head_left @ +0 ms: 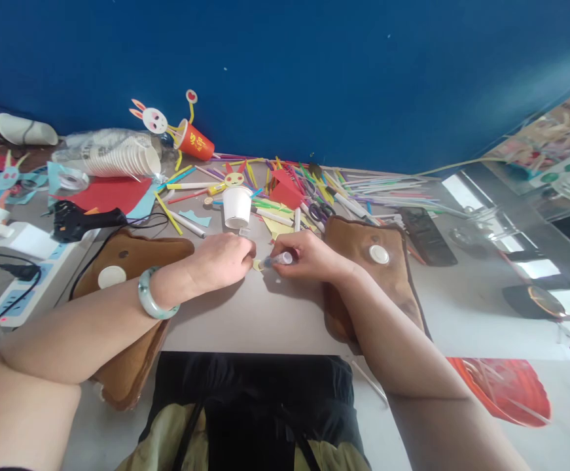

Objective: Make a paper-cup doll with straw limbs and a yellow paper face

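Observation:
My left hand [226,260], with a pale green bangle [154,294] on its wrist, is closed low over the table. Whatever its fingers hold is hidden. My right hand [309,255] grips a short white tube [283,258] that looks like a marker, its round end towards me. A small pale yellow scrap of paper [258,265] shows between the two hands. Just beyond the left hand stands a white paper cup [237,208], with a yellow rabbit face [234,178] at its rim. A small clear piece [244,232] lies by the left fingers.
Coloured straws and sticks [387,186], scissors [322,210] and red paper [286,190] lie behind. On the left are a glue gun [81,221], a power strip [14,294] and stacked cups [118,157]. Brown cushions [363,288] lie under both arms. A phone [427,235] is at right.

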A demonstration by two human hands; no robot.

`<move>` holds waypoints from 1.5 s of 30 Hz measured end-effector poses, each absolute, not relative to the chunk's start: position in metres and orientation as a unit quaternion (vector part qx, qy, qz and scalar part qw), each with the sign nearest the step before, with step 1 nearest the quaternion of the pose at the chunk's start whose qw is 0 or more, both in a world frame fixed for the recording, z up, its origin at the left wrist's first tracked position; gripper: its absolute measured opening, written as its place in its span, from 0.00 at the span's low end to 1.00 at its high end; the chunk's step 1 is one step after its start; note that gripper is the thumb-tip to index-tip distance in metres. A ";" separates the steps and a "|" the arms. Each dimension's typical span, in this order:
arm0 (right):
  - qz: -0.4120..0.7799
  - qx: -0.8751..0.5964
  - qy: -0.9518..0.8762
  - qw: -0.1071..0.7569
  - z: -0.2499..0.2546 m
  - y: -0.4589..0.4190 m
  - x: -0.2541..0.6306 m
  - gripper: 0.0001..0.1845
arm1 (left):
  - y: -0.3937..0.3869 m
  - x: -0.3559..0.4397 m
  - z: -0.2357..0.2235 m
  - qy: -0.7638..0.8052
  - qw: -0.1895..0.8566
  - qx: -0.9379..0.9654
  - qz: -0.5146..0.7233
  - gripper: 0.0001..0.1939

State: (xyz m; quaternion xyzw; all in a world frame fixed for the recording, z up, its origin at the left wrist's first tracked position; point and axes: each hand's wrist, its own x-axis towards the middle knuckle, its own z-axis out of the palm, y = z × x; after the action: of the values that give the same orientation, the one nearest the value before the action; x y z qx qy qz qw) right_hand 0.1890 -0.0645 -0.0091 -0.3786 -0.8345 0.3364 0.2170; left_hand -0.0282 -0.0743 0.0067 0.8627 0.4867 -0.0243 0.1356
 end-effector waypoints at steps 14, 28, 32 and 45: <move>0.319 -0.343 -0.848 0.249 -0.003 -0.068 0.185 0.02 | -0.068 -0.036 -0.007 0.438 0.233 0.868 -0.036 0.18; 0.391 -0.486 -0.539 0.566 -0.012 -0.040 0.202 0.19 | -0.070 -0.035 -0.012 0.449 0.219 0.866 -0.028 0.15; 0.460 -0.457 -0.495 0.579 -0.017 -0.034 0.202 0.21 | -0.071 -0.033 -0.012 0.451 0.202 0.869 -0.025 0.14; 0.168 -0.520 -0.772 0.323 -0.027 -0.049 0.187 0.07 | -0.078 -0.032 -0.007 0.419 0.168 0.892 0.001 0.15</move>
State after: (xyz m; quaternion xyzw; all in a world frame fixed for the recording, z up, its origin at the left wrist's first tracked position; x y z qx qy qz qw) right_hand 0.1866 -0.0495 -0.0266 -0.5203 -0.7723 0.1680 0.3234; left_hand -0.0317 -0.0777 -0.0066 0.8923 0.4188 0.0014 0.1685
